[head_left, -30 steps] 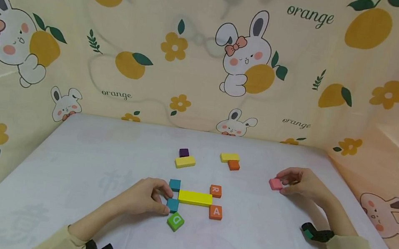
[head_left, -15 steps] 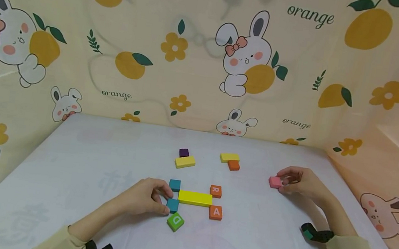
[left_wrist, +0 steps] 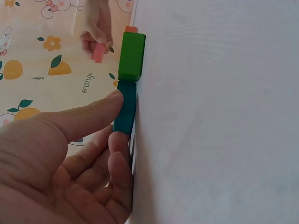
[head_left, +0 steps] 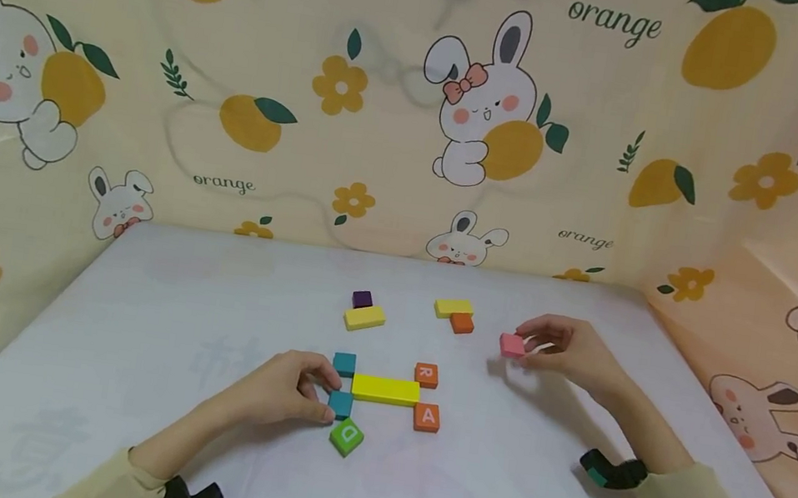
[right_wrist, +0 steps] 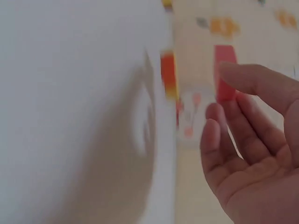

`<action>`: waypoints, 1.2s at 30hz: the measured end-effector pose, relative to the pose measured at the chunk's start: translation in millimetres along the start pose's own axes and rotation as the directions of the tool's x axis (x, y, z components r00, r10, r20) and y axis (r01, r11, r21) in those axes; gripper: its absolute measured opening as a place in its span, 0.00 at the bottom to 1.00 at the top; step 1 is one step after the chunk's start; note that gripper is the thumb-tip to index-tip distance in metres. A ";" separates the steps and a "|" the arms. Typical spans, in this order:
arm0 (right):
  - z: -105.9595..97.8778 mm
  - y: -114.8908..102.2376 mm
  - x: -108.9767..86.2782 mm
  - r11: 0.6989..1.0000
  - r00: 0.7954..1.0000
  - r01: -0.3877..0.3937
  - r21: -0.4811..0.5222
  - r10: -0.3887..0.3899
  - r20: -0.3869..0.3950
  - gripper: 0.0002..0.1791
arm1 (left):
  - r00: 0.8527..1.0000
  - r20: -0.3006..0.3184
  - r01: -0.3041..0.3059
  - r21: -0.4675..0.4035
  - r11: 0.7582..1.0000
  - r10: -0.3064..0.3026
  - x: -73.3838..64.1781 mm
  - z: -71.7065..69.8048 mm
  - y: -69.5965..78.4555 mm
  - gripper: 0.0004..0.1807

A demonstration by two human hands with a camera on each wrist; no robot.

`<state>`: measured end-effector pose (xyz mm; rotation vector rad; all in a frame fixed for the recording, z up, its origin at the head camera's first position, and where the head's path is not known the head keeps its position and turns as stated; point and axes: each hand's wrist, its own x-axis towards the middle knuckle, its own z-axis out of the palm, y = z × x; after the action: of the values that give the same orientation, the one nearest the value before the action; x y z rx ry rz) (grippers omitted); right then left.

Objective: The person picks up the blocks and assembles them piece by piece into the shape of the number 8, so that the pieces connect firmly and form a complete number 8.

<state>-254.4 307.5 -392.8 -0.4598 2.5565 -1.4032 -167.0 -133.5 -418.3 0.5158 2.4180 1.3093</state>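
Note:
My right hand (head_left: 570,351) pinches a pink block (head_left: 511,346) between thumb and fingers, raised over the table with its shadow below. In the right wrist view the thumb presses the broad face of the pink block (right_wrist: 225,72). At the left, my other hand (head_left: 290,386) holds the lower teal block (head_left: 340,404) by its edges, thumb and fingertips on it. A second teal block (head_left: 344,365) lies just above. The long yellow block (head_left: 385,390) touches the teal pair's right side. A green block (head_left: 346,437) marked D sits turned below the held teal block.
Orange blocks marked R (head_left: 426,375) and A (head_left: 426,417) lie at the yellow block's right end. Farther back are a purple block (head_left: 362,300) with a yellow block (head_left: 364,318), and another yellow block (head_left: 453,308) against an orange block (head_left: 461,323). A patterned cloth (head_left: 381,154) hangs behind.
The right hand has lifted the pink block and carried it left, toward the other blocks. The left hand stays on the teal block. The head view has shifted slightly.

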 end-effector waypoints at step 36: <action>127.2 -70.3 -79.6 0.952 0.971 -0.208 0.225 0.175 0.161 0.23 | 1.000 -0.009 0.013 0.009 1.000 -0.013 0.9 1.1 2.3 0.18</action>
<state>-128.2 200.4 -400.1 -0.2509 2.2169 -1.5246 -167.0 -131.1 -417.1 0.4971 2.4320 1.2984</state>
